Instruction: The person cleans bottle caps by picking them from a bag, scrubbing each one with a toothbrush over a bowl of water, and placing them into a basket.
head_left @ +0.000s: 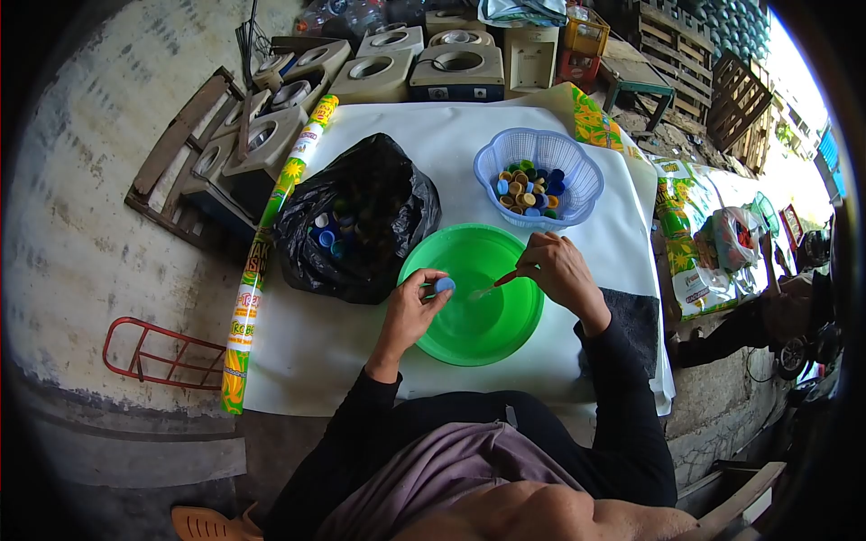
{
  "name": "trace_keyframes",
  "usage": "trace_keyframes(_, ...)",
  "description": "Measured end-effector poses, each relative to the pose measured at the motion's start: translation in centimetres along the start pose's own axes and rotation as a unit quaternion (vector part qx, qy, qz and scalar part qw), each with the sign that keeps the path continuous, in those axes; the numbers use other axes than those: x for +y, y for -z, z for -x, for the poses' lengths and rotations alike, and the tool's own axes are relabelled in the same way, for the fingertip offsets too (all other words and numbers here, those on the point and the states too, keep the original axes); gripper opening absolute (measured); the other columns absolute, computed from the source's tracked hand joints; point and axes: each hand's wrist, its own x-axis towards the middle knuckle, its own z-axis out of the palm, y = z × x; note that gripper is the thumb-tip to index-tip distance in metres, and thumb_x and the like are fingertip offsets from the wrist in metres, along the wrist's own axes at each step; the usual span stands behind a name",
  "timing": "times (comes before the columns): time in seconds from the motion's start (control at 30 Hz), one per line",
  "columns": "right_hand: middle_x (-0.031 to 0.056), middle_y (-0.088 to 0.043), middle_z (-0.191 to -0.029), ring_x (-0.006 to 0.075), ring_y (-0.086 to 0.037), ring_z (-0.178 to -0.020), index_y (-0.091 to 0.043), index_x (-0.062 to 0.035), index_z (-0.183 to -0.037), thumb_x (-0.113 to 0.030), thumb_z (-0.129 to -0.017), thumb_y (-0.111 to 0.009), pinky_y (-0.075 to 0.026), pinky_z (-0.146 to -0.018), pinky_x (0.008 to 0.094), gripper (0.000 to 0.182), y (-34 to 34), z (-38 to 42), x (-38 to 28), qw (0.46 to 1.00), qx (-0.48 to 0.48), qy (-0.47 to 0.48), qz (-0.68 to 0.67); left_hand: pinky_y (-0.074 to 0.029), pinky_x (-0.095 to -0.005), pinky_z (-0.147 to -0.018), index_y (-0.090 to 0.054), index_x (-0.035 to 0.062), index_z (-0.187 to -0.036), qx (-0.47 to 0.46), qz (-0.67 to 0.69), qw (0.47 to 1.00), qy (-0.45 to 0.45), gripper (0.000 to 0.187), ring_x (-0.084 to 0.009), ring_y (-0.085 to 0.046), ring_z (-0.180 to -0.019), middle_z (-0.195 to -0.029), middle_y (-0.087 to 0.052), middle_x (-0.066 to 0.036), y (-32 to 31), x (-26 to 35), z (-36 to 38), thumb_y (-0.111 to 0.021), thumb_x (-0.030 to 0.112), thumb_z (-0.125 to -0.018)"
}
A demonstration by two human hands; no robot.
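My left hand (414, 311) pinches a blue bottle cap (444, 285) over the left side of a green basin (523, 341). In my right hand (561, 272) is a toothbrush (505, 279) with a red handle, its pale head pointing down into the basin. Shallow water seems to lie at the bottom. Behind the basin stands a blue plastic basket (585, 180) with several caps of mixed colours. To the left, an open black plastic bag (379, 176) holds more caps, partly in shadow.
A white sheet (307, 361) covers the table, with a rolled colourful sheet (262, 243) along its left edge. A dark grey cloth (631, 329) lies by my right forearm. Several old appliance housings (374, 77) stand beyond. A person (785, 311) is at the far right.
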Motion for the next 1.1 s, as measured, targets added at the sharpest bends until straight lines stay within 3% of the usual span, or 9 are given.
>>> trace_keyframes(0.17,0.0061,-0.067,-0.085,0.0272,-0.067,-0.084,-0.08,-0.0065,-0.088,-0.012,-0.083,-0.079,-0.053,-0.076,0.0404,0.008,2.4,-0.3,-0.6,0.991,0.084,-0.03,-0.105,-0.061,-0.0273,-0.089,-0.06,-0.0027,-0.126,-0.014,-0.009,1.0,-0.014,0.039,-0.0165,-0.074,-0.104,-0.111,-0.074,-0.011,-0.1,0.2,0.1,-0.077,-0.006,-0.091)
trace_keyframes(0.27,0.0064,-0.067,-0.087,0.0273,-0.067,-0.085,-0.08,-0.0064,-0.09,-0.013,-0.084,-0.08,-0.054,-0.077,0.0393,0.009,2.0,-0.7,-0.9,0.974,0.068,-0.042,-0.211,-0.062,-0.0296,-0.091,-0.06,-0.0029,-0.126,-0.023,-0.025,0.999,-0.005,0.041,-0.0176,-0.073,-0.108,-0.113,-0.073,-0.012,-0.2,0.7,0.2,-0.077,-0.007,-0.09)
trace_keyframes(0.37,0.006,-0.067,-0.087,0.0271,-0.067,-0.088,-0.081,-0.0069,-0.09,-0.016,-0.084,-0.08,-0.054,-0.08,0.0387,0.011,1.9,-0.3,-0.5,0.989,0.031,0.004,-0.142,-0.062,-0.0312,-0.091,-0.061,-0.003,-0.125,-0.005,-0.037,0.999,-0.025,0.04,-0.0176,-0.073,-0.105,-0.114,-0.073,-0.01,-0.3,0.8,0.2,-0.078,-0.006,-0.089)
trace_keyframes(0.47,0.0045,-0.066,-0.087,0.0256,-0.065,-0.091,-0.08,-0.0083,-0.087,-0.018,-0.082,-0.081,-0.052,-0.083,0.0386,0.011,1.7,-0.1,0.4,0.997,0.04,-0.005,-0.069,-0.062,-0.0307,-0.089,-0.064,-0.0027,-0.122,0.039,-0.138,0.982,-0.124,0.035,-0.0177,-0.074,-0.101,-0.114,-0.073,-0.008,-0.4,1.0,0.3,-0.078,-0.003,-0.09)
trace_keyframes(0.57,0.0037,-0.066,-0.087,0.025,-0.063,-0.09,-0.08,-0.0091,-0.085,-0.018,-0.08,-0.082,-0.051,-0.084,0.0385,0.01,1.0,-0.1,0.6,0.999,0.03,0.013,-0.03,-0.062,-0.0295,-0.087,-0.068,-0.0018,-0.124,0.036,-0.137,0.982,-0.123,0.03,-0.0183,-0.075,-0.096,-0.112,-0.075,-0.008,-0.1,1.5,-0.1,-0.076,0.005,-0.096)
trace_keyframes(0.77,0.0019,-0.067,-0.089,0.0236,-0.063,-0.09,-0.081,-0.0094,-0.089,-0.016,-0.077,-0.085,-0.051,-0.082,0.0381,0.014,1.8,-0.3,-0.3,0.993,0.045,0.049,-0.097,-0.064,-0.028,-0.076,-0.071,-0.0056,-0.126,-0.005,-0.011,1.0,0.004,0.034,-0.0181,-0.076,-0.09,-0.103,-0.077,-0.012,0.7,-0.1,-1.9,-0.066,0.021,-0.106)
trace_keyframes(0.87,0.0016,-0.066,-0.09,0.0236,-0.062,-0.089,-0.082,-0.0095,-0.091,-0.015,-0.079,-0.085,-0.052,-0.081,0.038,0.014,2.9,-0.6,-1.6,0.985,0.113,0.063,-0.115,-0.064,-0.0275,-0.073,-0.071,-0.0089,-0.122,-0.027,0.061,0.996,0.061,0.035,-0.0185,-0.077,-0.085,-0.099,-0.077,-0.013,0.6,0.3,-2.3,-0.065,0.022,-0.107)
trace_keyframes(0.97,0.0014,-0.066,-0.091,0.0236,-0.061,-0.088,-0.082,-0.0094,-0.092,-0.014,-0.08,-0.084,-0.052,-0.081,0.0379,0.013,2.3,-0.3,-1.7,0.991,0.079,0.05,-0.099,-0.064,-0.0273,-0.074,-0.071,-0.0098,-0.121,-0.067,0.129,0.986,0.082,0.036,-0.0201,-0.077,-0.082,-0.097,-0.076,-0.015,0.6,0.3,-2.5,-0.065,0.022,-0.106)
trace_keyframes(1.1,0.0013,-0.065,-0.092,0.0234,-0.061,-0.089,-0.082,-0.0099,-0.092,-0.014,-0.08,-0.084,-0.052,-0.081,0.0375,0.014,2.6,-0.3,-2.5,0.988,0.128,0.054,-0.073,-0.065,-0.028,-0.074,-0.073,-0.0086,-0.118,-0.058,0.157,0.981,0.102,0.035,-0.0209,-0.078,-0.082,-0.096,-0.077,-0.017,0.5,0.8,-2.3,-0.065,0.024,-0.106)
